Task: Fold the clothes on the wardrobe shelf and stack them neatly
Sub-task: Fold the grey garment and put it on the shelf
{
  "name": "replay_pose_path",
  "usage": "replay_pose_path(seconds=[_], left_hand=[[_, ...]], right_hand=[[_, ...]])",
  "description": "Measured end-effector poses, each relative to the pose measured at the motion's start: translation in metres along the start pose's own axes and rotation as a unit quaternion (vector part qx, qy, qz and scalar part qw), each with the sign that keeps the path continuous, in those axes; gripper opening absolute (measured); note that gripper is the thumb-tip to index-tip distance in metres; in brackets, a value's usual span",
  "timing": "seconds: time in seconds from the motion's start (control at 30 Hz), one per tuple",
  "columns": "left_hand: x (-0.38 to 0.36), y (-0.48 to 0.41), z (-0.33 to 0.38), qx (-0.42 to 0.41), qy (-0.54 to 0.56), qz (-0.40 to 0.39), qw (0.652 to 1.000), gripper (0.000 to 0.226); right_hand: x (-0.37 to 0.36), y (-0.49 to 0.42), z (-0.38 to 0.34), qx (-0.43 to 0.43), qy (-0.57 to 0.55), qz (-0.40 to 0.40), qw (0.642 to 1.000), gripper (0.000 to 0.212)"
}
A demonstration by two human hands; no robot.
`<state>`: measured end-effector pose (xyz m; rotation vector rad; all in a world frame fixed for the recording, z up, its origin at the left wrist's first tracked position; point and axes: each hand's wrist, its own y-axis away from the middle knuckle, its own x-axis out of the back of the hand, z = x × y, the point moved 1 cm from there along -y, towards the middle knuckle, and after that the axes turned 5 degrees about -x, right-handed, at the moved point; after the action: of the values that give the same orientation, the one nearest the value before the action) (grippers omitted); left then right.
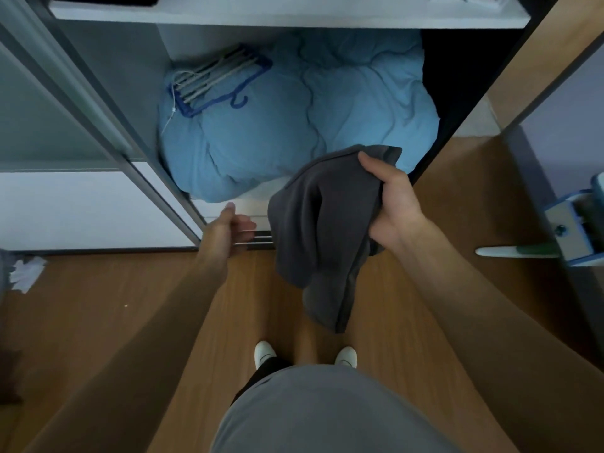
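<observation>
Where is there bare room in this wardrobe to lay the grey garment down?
A narrow strip of wardrobe floor lies bare between the blue duvet and the door rails. The duvet, with a hanger on it, crowds the rest. The shelf above shows bare along its front.

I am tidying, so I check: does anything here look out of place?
Yes. A blue hanger lies loose on the bunched blue duvet, and a crumpled white item lies on the floor at left.
</observation>
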<state>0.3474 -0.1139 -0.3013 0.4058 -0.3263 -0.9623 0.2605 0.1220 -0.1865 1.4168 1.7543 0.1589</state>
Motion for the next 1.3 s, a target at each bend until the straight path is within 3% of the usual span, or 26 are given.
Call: replay_pose_path(seconds=[0.13, 0.27, 0.4, 0.5, 0.6, 0.67, 0.8, 0.9, 1.03, 1.13, 1.3], left_hand=[[-0.031, 0.018, -0.01, 0.021, -0.028, -0.21, 0.977, 0.076], [-0.055, 0.02, 0.002, 0.051, 0.086, -0.31, 0.946, 0.047], [-0.064, 0.015, 0.029, 0.014, 0.167, -0.295, 0.941, 0.059], [-0.068, 0.018, 0.056, -0.029, 0.186, -0.224, 0.956, 0.041], [-0.065, 0.023, 0.082, 0.01, 0.223, -0.178, 0.958, 0.038], [-0.064, 0.027, 0.095, 0.027, 0.227, -0.17, 0.958, 0.037], [-0.065, 0.032, 0.107, 0.041, 0.23, -0.18, 0.955, 0.036], [-0.047, 0.024, 0.102, -0.002, 0.279, -0.207, 0.938, 0.04], [-0.022, 0.014, 0.074, 0.009, 0.289, -0.251, 0.924, 0.066], [-0.028, 0.02, 0.064, 0.009, 0.236, -0.284, 0.929, 0.056], [-0.029, 0.008, 0.084, -0.021, 0.245, -0.199, 0.949, 0.038]], right_hand=[[0.001, 0.0, 0.003, -0.011, -0.018, -0.026, 0.999, 0.031], [-0.004, 0.003, 0.003, -0.04, -0.017, -0.062, 0.997, 0.027], [-0.003, 0.0, -0.017, -0.054, 0.002, -0.052, 0.997, 0.033], [0.008, -0.008, -0.031, -0.076, 0.008, -0.012, 0.997, 0.042], [0.026, -0.014, -0.028, -0.036, -0.004, -0.003, 0.999, 0.051], [0.032, -0.014, -0.011, -0.028, 0.053, -0.007, 0.998, 0.051], [0.018, -0.01, 0.02, -0.028, 0.139, -0.037, 0.989, 0.047], [0.005, -0.009, 0.012, 0.013, 0.056, -0.005, 0.998, 0.036], [-0.014, -0.006, -0.006, -0.014, 0.023, -0.007, 1.0, 0.033], [-0.024, -0.005, -0.013, -0.053, 0.061, -0.017, 0.997, 0.031], [-0.011, -0.006, -0.028, -0.063, 0.089, -0.059, 0.992, 0.026]])
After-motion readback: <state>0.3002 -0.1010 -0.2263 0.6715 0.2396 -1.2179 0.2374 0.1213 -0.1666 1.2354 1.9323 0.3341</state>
